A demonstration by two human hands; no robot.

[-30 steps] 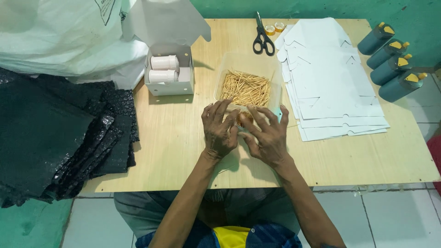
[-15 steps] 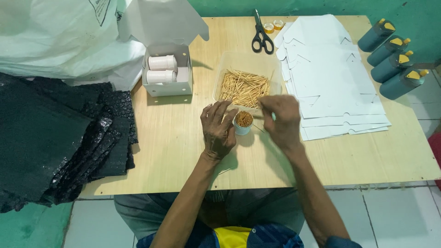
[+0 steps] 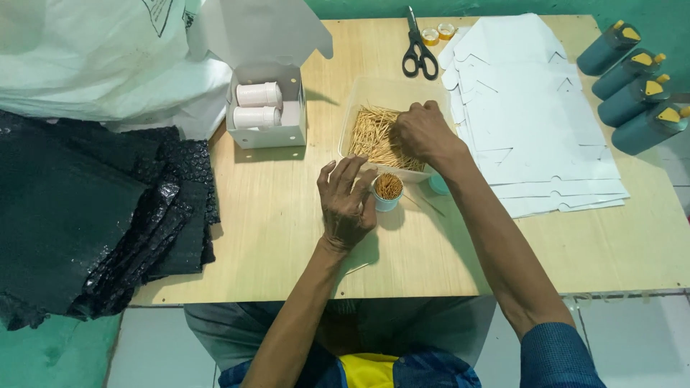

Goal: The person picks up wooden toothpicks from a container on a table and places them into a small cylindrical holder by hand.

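The left hand (image 3: pixel 346 205) is steadying a small teal tub (image 3: pixel 388 192) near the middle of the tabletop (image 3: pixel 287 230), its grip curled against the tub's side with the fingers partly spread. The tub is already looking packed with upright toothpicks. The right hand (image 3: pixel 422 133) is reaching to twelve o'clock of the tub, into the clear tray (image 3: pixel 359 108) of loose toothpicks (image 3: pixel 372 133); its fingers are bunched down among the sticks, though whether they are pinching any I cannot tell.

In my judgement the filling step is in hand: sticks are being gathered for the tub (close to full, by the look of it). The next move would call for a small aligned bundle carried over the tray's near wall and lowered straight into the tub's mouth.

A teal lid (image 3: pixel 438 185) is lying at three o'clock of the tub, half hidden by the forearm. A white box (image 3: pixel 267 115) holding pale tubs is standing at ten o'clock, scissors (image 3: pixel 419 50) at twelve, flat white cartons (image 3: pixel 532 115) at two, teal bottles (image 3: pixel 632 79) beyond them, black bubble wrap (image 3: pixel 86 215) at nine. Stray sticks by the tub and the tray's wall are the only obstacles.
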